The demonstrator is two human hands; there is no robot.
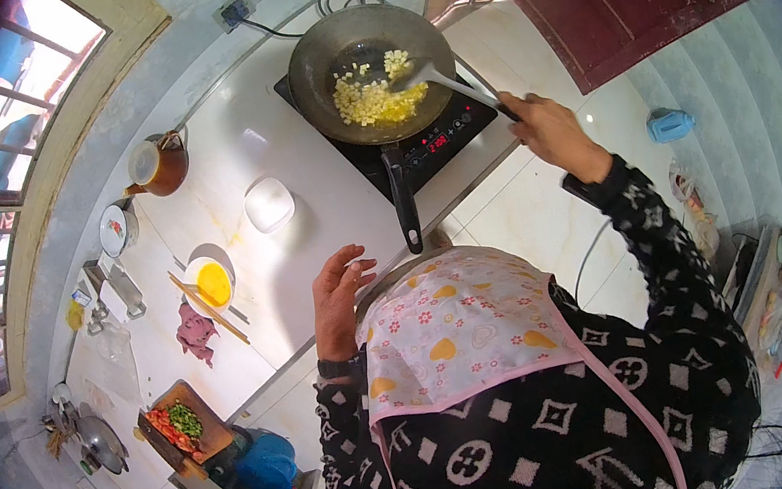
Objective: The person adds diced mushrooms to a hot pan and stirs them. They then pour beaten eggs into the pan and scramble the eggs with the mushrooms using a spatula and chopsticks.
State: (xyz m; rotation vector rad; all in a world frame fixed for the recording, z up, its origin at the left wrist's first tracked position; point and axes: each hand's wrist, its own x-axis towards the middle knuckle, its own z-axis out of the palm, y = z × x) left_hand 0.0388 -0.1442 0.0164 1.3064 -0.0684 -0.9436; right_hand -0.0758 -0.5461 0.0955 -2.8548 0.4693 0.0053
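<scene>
My right hand (pixel 550 129) grips the dark handle of a metal spatula (pixel 456 85), whose blade reaches into a wok (pixel 316 50). Small pale-yellow diced pieces (pixel 369 100) lie in the wok with yellowish liquid around them. The wok stands on a black induction cooktop (pixel 452 148) with a lit red display. Its black handle (pixel 405 204) points towards me. Over the counter's front edge, my left hand (pixel 344 293) holds nothing, its fingers slightly bent and apart. Nearest to it on the counter are a white square bowl (pixel 269 205) and the wok's handle.
A bowl of beaten egg (pixel 213 284) with chopsticks (pixel 211 309) across its side stands by a dark red cloth (pixel 196 334). Chopped red and green vegetables lie on a cutting board (pixel 208 416). A brown pot (pixel 159 164) and a lidded enamel bowl (pixel 118 229) line the wall.
</scene>
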